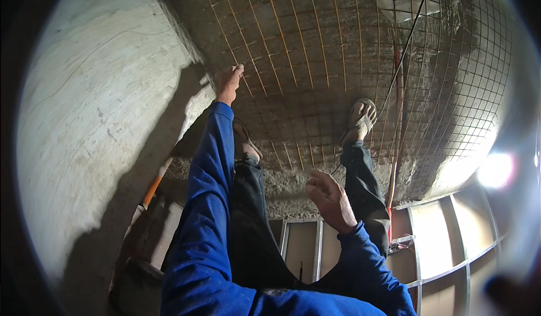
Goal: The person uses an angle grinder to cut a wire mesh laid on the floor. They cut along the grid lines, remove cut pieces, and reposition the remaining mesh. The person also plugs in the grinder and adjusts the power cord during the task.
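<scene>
My left hand (229, 84) reaches far forward to the left border of a rusty wire mesh (292, 17). Its fingers are bent together at the edge wire and seem to pinch it; the palm side is hidden. Closer to me, my right hand (331, 201) hovers in front of my right leg, its fingers loosely curled and slightly apart, with nothing seen in them. The mesh is a grid of thin bars spread over rough grey concrete. My feet, in sandals (367, 105), stand on the meshed area, one on each side.
A pale plastered wall (107, 79) rises at the left. A black cable (414, 25) and a reddish pipe (399, 96) run across the mesh on the right. Metal framing (463, 226) with pale panels lies at the lower right, beside a bright lamp (496, 170). An orange pipe (152, 192) is at lower left.
</scene>
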Tool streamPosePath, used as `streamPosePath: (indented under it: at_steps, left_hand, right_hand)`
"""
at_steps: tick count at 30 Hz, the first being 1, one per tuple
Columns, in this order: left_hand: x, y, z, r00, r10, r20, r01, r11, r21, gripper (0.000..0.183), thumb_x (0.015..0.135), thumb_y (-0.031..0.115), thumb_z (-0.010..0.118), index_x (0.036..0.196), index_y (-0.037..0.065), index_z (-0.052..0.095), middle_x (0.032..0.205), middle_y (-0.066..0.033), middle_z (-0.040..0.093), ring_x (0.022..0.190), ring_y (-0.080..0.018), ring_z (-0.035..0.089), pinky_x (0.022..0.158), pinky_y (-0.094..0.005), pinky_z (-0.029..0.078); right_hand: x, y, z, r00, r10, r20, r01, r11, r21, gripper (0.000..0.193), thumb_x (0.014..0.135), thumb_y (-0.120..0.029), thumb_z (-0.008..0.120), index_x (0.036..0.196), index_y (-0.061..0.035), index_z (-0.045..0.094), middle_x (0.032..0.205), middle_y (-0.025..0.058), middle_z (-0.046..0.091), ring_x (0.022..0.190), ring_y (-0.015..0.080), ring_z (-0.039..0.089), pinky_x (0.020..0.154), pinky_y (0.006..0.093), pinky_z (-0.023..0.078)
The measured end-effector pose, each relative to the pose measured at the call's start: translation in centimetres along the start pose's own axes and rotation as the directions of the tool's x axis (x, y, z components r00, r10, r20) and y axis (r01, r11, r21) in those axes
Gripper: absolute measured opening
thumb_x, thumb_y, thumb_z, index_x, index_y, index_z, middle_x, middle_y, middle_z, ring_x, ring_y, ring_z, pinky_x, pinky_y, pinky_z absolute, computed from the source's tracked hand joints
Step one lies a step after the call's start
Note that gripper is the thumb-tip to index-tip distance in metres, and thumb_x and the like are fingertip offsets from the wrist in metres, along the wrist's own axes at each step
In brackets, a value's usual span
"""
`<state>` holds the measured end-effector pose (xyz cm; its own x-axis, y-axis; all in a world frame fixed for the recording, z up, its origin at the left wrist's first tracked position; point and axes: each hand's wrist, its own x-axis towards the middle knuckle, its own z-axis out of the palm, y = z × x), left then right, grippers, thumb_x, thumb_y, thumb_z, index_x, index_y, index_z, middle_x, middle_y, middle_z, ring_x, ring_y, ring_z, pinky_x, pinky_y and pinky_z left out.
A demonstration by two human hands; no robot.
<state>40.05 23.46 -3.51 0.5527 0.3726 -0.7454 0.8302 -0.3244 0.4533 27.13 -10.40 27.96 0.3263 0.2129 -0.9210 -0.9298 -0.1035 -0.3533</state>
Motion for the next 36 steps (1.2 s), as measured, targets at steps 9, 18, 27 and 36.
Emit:
streamPosePath:
  at_steps: [9,18,27,36]
  left_hand:
    - [-4.6,2.6,1.2,0.999,0.03,0.012,-0.031,0.993,0.113,0.032,0.09,0.033,0.063,0.084,0.002,0.06,0.076,-0.0078,0.06,0.071,-0.0173,0.053,0.063,-0.0389,0.043]
    - [-13.1,7.4,1.3,0.985,-0.008,-0.171,0.043,0.978,0.202,0.057,0.087,0.03,0.064,0.126,-0.007,0.048,0.117,-0.0227,0.059,0.107,-0.0338,0.059,0.088,-0.0431,0.049]
    - [-22.0,11.6,0.9,0.996,0.08,-0.04,-0.076,0.991,0.108,0.06,0.084,0.024,0.066,0.129,-0.009,0.043,0.1,-0.0152,0.058,0.087,-0.0228,0.059,0.072,-0.0359,0.05]
    - [-19.9,9.8,0.6,0.997,0.05,-0.064,-0.041,0.99,0.132,0.061,0.079,0.032,0.067,0.123,-0.007,0.049,0.081,-0.0168,0.066,0.076,-0.0285,0.066,0.071,-0.0422,0.051]
  right_hand:
    - [-0.8,-2.4,-0.7,0.992,-0.104,0.077,0.097,0.991,0.087,0.048,0.092,-0.02,0.062,0.133,0.0013,0.05,0.108,0.0147,0.065,0.103,0.0214,0.064,0.088,0.0352,0.053]
    - [-1.4,-2.3,-2.0,0.986,-0.136,0.099,0.113,0.971,0.209,0.049,0.092,-0.023,0.062,0.132,0.0019,0.05,0.106,0.0131,0.066,0.1,0.0189,0.063,0.087,0.0333,0.051]
    - [-0.3,-1.6,-0.6,0.985,-0.171,0.025,0.165,0.972,0.166,0.047,0.092,-0.026,0.063,0.129,0.001,0.053,0.101,0.013,0.068,0.092,0.0187,0.065,0.082,0.0314,0.051]
    - [18.3,-16.5,7.2,0.662,-0.747,-0.061,0.666,0.624,-0.409,0.044,0.087,-0.032,0.057,0.116,0.0011,0.057,0.099,0.0237,0.065,0.091,0.0422,0.062,0.079,0.046,0.05]
